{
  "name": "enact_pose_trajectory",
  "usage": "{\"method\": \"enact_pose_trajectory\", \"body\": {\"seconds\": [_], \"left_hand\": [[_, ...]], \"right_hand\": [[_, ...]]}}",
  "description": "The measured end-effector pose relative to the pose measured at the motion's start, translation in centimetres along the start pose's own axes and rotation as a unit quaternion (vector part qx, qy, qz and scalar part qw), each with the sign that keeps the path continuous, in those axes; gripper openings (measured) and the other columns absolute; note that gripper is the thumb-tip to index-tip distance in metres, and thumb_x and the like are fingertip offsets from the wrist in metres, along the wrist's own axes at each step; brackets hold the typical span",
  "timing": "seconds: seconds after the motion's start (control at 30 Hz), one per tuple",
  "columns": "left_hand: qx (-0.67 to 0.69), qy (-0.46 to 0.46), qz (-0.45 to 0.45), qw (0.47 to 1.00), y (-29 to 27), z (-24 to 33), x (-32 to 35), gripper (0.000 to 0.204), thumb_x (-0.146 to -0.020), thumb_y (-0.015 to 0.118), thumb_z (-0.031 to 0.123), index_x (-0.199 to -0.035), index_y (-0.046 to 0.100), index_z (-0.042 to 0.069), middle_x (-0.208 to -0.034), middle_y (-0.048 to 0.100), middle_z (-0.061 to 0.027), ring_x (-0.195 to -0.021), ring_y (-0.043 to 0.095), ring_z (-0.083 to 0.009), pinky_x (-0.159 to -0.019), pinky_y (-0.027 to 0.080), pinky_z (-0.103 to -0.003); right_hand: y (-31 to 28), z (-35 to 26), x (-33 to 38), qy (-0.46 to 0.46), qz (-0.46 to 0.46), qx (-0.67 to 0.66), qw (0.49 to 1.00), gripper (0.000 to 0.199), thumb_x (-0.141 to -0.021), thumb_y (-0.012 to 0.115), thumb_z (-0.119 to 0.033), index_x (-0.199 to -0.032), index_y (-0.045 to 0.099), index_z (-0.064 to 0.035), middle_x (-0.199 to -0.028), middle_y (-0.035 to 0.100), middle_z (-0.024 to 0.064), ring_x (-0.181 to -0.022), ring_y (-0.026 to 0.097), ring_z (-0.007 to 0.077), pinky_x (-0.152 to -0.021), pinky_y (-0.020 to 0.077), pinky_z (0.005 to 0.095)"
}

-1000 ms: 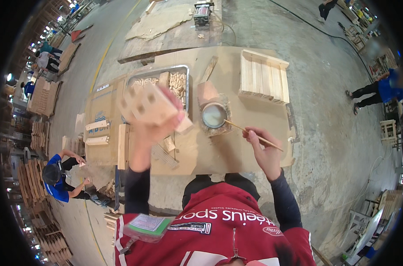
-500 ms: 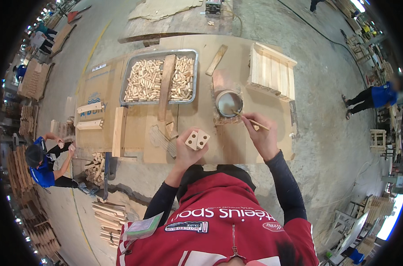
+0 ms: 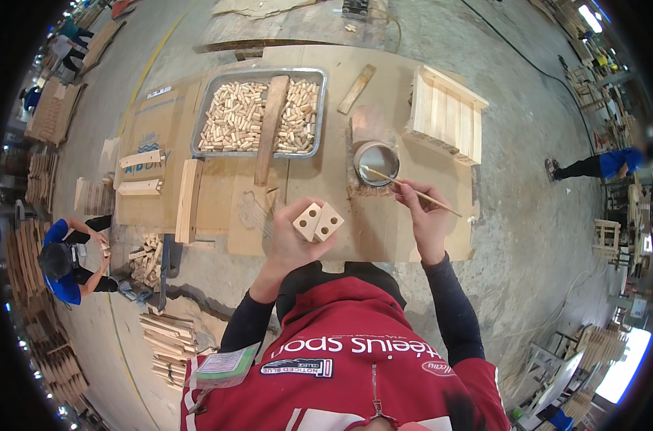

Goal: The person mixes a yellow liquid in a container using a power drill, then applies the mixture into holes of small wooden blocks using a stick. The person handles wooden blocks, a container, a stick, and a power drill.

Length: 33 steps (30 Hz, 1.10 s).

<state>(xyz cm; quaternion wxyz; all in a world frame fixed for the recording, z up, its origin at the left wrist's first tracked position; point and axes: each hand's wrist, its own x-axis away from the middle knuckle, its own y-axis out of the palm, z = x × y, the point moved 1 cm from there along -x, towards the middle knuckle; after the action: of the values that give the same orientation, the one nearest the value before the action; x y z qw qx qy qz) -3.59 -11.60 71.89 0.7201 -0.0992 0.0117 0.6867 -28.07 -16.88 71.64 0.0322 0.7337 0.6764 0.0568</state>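
Note:
In my left hand (image 3: 290, 243) are two pale wooden pieces (image 3: 318, 221), gripped side by side. Their end faces point up, each with two round holes. My right hand (image 3: 428, 224) pinches a thin wooden stick (image 3: 435, 203) slantwise. The stick's whitish tip is over the mouth of a round pot (image 3: 395, 169), which holds a pale liquid, perhaps glue. Whether the tip touches the liquid I cannot tell. The pot stands on a stained wooden board (image 3: 369, 123), just beyond my right hand.
A grey tray (image 3: 322, 108) of wooden dowels stands back left, a wooden slat (image 3: 272, 129) across it. Assembled wooden pieces (image 3: 447, 115) sit back right on the cardboard (image 3: 405, 244). Loose wooden bars (image 3: 189, 201) lie left. A co-worker (image 3: 64, 258) crouches far left; another person (image 3: 614, 164) stands right.
The stick's tip has shifted left over the pot, and more of the stick shows. My left hand still grips the two wooden pieces. The whole view has shifted slightly.

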Motion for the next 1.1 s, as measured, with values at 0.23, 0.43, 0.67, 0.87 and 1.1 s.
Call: {"method": "enact_pose_trajectory", "body": {"seconds": [0.23,0.43,0.67,0.87,1.1], "left_hand": [[-0.031,-0.022,-0.014,0.999,0.6,1.8,-0.9,0.031,-0.072,0.076,0.003,-0.100,0.062,0.003,-0.083,0.065,0.0001,-0.078,0.062,-0.0055,-0.070,0.050,-0.023],[-0.066,-0.025,-0.021,0.997,1.1,2.4,-1.3,0.033,-0.068,0.075,0.003,-0.098,0.062,0.002,-0.082,0.065,-0.0012,-0.078,0.061,-0.0054,-0.070,0.050,-0.024],[-0.088,-0.015,-0.023,0.996,1.2,3.0,-1.1,0.035,-0.066,0.075,0.004,-0.098,0.062,0.002,-0.081,0.066,-0.0043,-0.076,0.064,-0.0098,-0.070,0.051,-0.026],[-0.113,0.019,-0.020,0.993,1.2,3.9,-1.1,0.035,-0.066,0.079,0.007,-0.098,0.063,0.003,-0.081,0.067,-0.0086,-0.074,0.068,-0.0180,-0.069,0.052,-0.029],[-0.117,0.058,-0.016,0.991,1.3,4.3,-1.1,0.032,-0.067,0.079,0.008,-0.095,0.064,0.003,-0.081,0.067,-0.0100,-0.073,0.069,-0.0230,-0.067,0.052,-0.030]], "right_hand": [[-2.1,1.3,-1.4,0.140,0.047,-0.151,0.977,0.021,-0.096,0.063,-0.009,-0.112,0.060,0.0042,-0.111,0.068,0.0172,-0.096,0.070,0.0221,-0.084,0.0597,0.0288],[-3.6,1.8,-2.7,0.189,0.070,-0.106,0.974,0.017,-0.098,0.062,-0.016,-0.104,0.059,-0.0001,-0.105,0.070,0.0178,-0.093,0.071,0.0227,-0.077,0.0604,0.0278],[-2.3,-5.4,-1.3,0.072,0.004,-0.059,0.996,0.015,-0.100,0.058,-0.016,-0.105,0.056,-0.0018,-0.100,0.071,0.0201,-0.088,0.072,0.0243,-0.071,0.0598,0.0283],[0.4,-12.4,2.8,-0.093,-0.171,0.114,0.974,0.014,-0.099,0.059,-0.011,-0.100,0.053,0.0015,-0.097,0.071,0.0169,-0.087,0.073,0.0231,-0.072,0.0597,0.0307],[0.9,-12.7,3.3,-0.172,-0.205,0.189,0.945,0.011,-0.092,0.065,0.000,-0.099,0.058,0.0036,-0.094,0.071,0.0119,-0.092,0.073,0.0232,-0.074,0.0566,0.0280]]}}
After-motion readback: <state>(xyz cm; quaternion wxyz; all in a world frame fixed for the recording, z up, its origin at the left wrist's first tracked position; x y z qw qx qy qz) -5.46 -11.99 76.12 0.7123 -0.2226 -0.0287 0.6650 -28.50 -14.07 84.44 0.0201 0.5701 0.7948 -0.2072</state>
